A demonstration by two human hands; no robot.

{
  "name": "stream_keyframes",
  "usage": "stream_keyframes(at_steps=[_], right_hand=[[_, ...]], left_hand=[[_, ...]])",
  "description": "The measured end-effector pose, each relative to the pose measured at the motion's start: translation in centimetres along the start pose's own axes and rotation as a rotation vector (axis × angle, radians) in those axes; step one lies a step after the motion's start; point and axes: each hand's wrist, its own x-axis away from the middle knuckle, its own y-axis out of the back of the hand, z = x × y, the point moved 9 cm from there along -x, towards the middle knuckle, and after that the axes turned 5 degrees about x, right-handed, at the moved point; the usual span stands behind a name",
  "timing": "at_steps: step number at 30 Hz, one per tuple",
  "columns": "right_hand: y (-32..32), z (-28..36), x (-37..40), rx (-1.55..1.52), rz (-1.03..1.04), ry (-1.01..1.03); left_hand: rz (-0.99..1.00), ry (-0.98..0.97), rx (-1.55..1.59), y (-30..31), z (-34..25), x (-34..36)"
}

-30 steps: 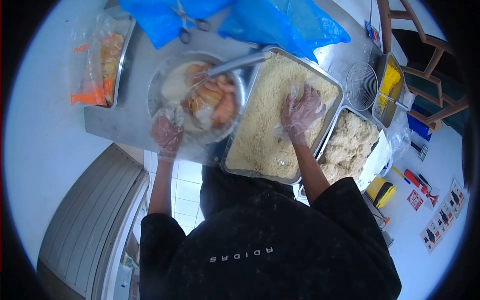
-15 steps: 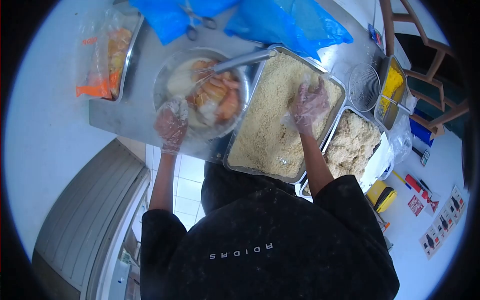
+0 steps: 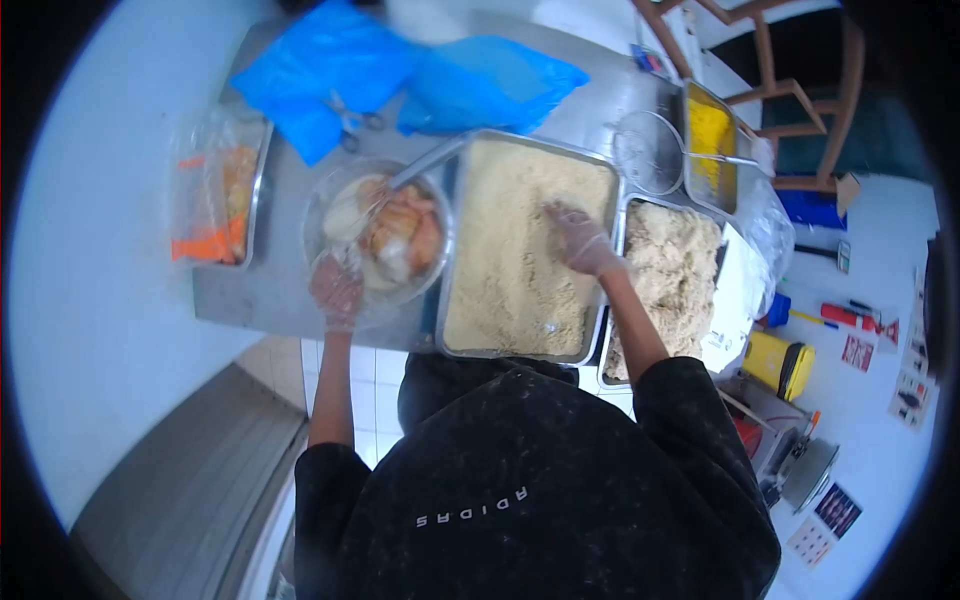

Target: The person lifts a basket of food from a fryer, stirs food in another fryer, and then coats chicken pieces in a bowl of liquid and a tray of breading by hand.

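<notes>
My left hand (image 3: pixel 336 288), in a clear plastic glove, is at the near left rim of a metal bowl (image 3: pixel 446 262). Its fingers are blurred, and whether they grip anything is unclear. The bowl holds pale liquid and orange-pink pieces (image 3: pixel 405 235) that look like meat; a metal whisk (image 3: pixel 428 163) leans in it with its handle toward the upper right. My right hand (image 3: pixel 582 240), gloved too, is over the right side of a large metal tray of pale crumbs (image 3: pixel 500 210), fingers stretched toward the left, low at the crumbs, with nothing visible in them.
Blue plastic bags (image 3: pixel 490 80) and scissors (image 3: pixel 350 122) lie beyond the bowl. A bagged tray (image 3: pixel 240 205) stands at left. On the right are a tray of clumpy crumbs (image 3: pixel 665 280), a round sieve (image 3: pixel 648 152), a tray of yellow food (image 3: pixel 708 135) and a wooden chair (image 3: pixel 790 90).
The view has shifted, so the trays and bags appear further left. My right hand has turned from fingers pointing away to fingers pointing left over the crumbs. My left hand stays by the bowl's rim.
</notes>
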Motion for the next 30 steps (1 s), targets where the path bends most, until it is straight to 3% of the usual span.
stream_keyframes(at_steps=[2, 6, 9, 12, 19, 25, 30], right_hand=[[-0.3, -0.6, 0.2, -0.018, 0.103, -0.072], [1.2, -0.2, 0.9, -0.11, 0.361, -0.199], [2.9, 0.0, 1.6, -0.094, 0.127, -0.15], [6.5, 0.8, 3.9, -0.09, 0.109, -0.226], [10.9, 3.4, 11.5, -0.196, -0.583, -0.125], [2.7, 5.8, 13.8, -0.149, -0.454, -0.151], [4.9, 5.5, 14.3, -0.272, -0.589, -0.163]], left_hand=[[-0.089, -0.061, 0.16, 1.4, -1.0, -0.3], [-0.083, -0.11, 0.052, 1.5, -1.6, -0.3], [-0.013, -0.06, 0.052, 1.4, -1.4, -0.5], [-0.005, -0.04, 0.033, 1.4, -1.9, -0.6], [-0.021, -0.059, 0.045, 2.0, -2.5, -0.9], [-0.002, -0.021, 0.068, 1.9, -2.2, -0.7], [-0.015, -0.061, 0.026, 1.4, -1.7, -0.5]])
